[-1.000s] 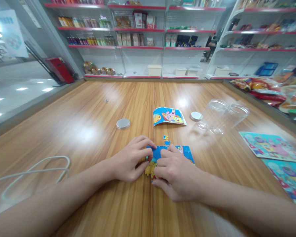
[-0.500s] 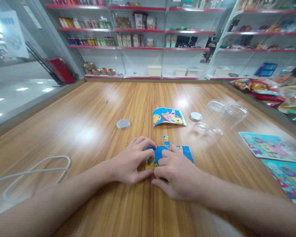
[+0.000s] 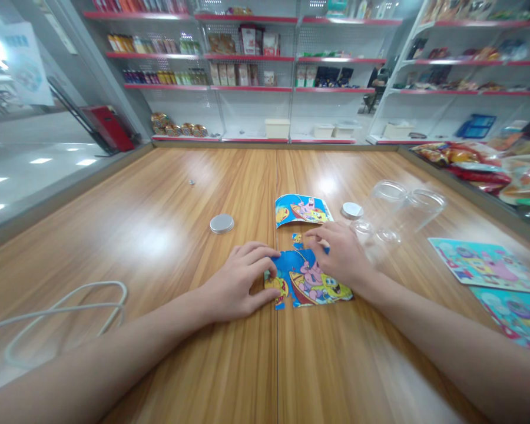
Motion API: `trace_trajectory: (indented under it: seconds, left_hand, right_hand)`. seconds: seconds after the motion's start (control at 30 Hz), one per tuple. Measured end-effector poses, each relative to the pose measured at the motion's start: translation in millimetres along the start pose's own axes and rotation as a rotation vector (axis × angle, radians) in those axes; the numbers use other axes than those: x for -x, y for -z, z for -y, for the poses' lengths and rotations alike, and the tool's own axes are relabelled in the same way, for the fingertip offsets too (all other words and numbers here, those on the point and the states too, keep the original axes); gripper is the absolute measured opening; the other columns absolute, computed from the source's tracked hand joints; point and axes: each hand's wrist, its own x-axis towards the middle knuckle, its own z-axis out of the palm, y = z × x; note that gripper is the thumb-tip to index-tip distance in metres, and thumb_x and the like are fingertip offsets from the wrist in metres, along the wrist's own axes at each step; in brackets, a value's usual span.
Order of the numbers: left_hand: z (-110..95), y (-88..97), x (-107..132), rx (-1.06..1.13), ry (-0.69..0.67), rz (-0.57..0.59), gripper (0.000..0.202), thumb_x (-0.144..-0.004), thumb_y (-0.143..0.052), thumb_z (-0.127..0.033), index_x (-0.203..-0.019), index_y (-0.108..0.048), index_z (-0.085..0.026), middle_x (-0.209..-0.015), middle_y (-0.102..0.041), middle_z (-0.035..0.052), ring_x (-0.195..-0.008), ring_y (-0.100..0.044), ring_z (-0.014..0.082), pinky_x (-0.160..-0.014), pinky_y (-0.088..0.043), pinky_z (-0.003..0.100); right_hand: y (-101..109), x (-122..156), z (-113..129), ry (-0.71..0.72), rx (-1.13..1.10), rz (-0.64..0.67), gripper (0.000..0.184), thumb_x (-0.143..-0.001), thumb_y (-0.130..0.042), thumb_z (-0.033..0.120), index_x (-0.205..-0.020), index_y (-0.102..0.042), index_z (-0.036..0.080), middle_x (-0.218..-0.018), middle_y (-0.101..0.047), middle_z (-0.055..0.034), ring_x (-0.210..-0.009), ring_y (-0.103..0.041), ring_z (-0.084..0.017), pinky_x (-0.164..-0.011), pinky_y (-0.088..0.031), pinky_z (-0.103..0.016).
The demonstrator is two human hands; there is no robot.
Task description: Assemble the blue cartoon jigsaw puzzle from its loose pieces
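A partly built cartoon jigsaw puzzle (image 3: 314,286) lies on the wooden table (image 3: 159,235) in front of me. My left hand (image 3: 242,284) rests at its left edge, fingers curled and thumb under, pinching the yellow edge piece (image 3: 277,287). My right hand (image 3: 341,254) lies over the puzzle's upper right corner, fingers stretched left toward small loose pieces (image 3: 297,238), holding nothing. A curled picture card (image 3: 302,209) showing the same cartoon sits just beyond.
Two silver lids (image 3: 221,223) (image 3: 351,209) lie on the table. Two clear jars (image 3: 395,211) lie on their sides at right. Two more puzzle boards (image 3: 483,262) (image 3: 516,315) sit far right, snack bags (image 3: 472,160) behind them. A white cable (image 3: 66,309) loops at left. Shelves stand at the back.
My right hand lifted off the puzzle's lower part and moved up and right toward the loose pieces, uncovering the picture. My left hand stayed at the left edge.
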Motion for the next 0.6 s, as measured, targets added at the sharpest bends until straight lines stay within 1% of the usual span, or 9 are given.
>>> trace_trajectory:
  seconds: [0.1,0.17,0.27,0.43,0.5,0.6]
  left_hand:
    - [2.5,-1.1,0.2,0.000,-0.013,0.007,0.022,-0.094,-0.062,-0.040,-0.107,-0.059,-0.023,-0.139,-0.058,0.0074,-0.136,-0.045,0.0274,-0.110,-0.037,0.048]
    - [3.0,-0.7,0.7,0.001,-0.026,0.016,0.024,-0.094,-0.062,-0.039,-0.113,-0.058,-0.024,-0.140,-0.058,0.0076,-0.137,-0.045,0.0268,-0.111,-0.036,0.047]
    - [2.9,0.4,1.3,0.016,-0.066,0.044,0.025,-0.094,-0.062,-0.035,-0.117,-0.058,-0.025,-0.141,-0.057,0.0066,-0.137,-0.047,0.0254,-0.110,-0.036,0.045]
    - [2.6,1.4,0.8,0.024,-0.095,0.073,0.025,-0.093,-0.062,-0.031,-0.118,-0.058,-0.026,-0.143,-0.056,0.0064,-0.139,-0.046,0.0259,-0.108,-0.035,0.044]
    - [2.4,1.7,0.4,0.025,-0.100,0.071,0.026,-0.093,-0.062,-0.031,-0.118,-0.058,-0.025,-0.143,-0.056,0.0072,-0.139,-0.046,0.0266,-0.108,-0.034,0.044]
    - [1.7,2.2,0.3,0.027,-0.105,0.068,0.026,-0.092,-0.062,-0.030,-0.118,-0.059,-0.025,-0.141,-0.057,0.0079,-0.138,-0.046,0.0271,-0.108,-0.035,0.044]
  right_hand:
    - [-3.9,0.5,-4.1,0.013,0.035,0.074,0.028,-0.095,-0.056,0.024,-0.118,-0.073,0.023,-0.097,-0.068,-0.0075,-0.096,-0.060,-0.024,-0.087,-0.046,-0.038]
    - [-5.1,1.5,-2.8,0.010,0.057,0.099,0.030,-0.097,-0.054,0.025,-0.122,-0.072,0.023,-0.098,-0.066,-0.0083,-0.097,-0.060,-0.024,-0.087,-0.047,-0.038]
    - [-5.0,2.1,-0.4,-0.010,0.073,0.120,0.029,-0.099,-0.054,0.028,-0.120,-0.073,0.023,-0.097,-0.064,-0.0092,-0.095,-0.060,-0.024,-0.086,-0.047,-0.039]
    - [-6.7,0.5,-0.4,-0.014,0.069,0.133,0.032,-0.094,-0.064,0.043,-0.119,-0.074,0.025,-0.097,-0.062,-0.0096,-0.095,-0.059,-0.026,-0.087,-0.048,-0.042]
    - [-8.5,-1.0,-1.1,-0.029,0.059,0.130,0.032,-0.092,-0.067,0.043,-0.117,-0.075,0.026,-0.096,-0.062,-0.0091,-0.094,-0.060,-0.025,-0.086,-0.048,-0.041]
    - [-9.7,-3.1,-0.5,-0.034,0.036,0.121,0.025,-0.090,-0.069,0.040,-0.111,-0.077,0.026,-0.095,-0.062,-0.0079,-0.093,-0.060,-0.024,-0.085,-0.048,-0.040]
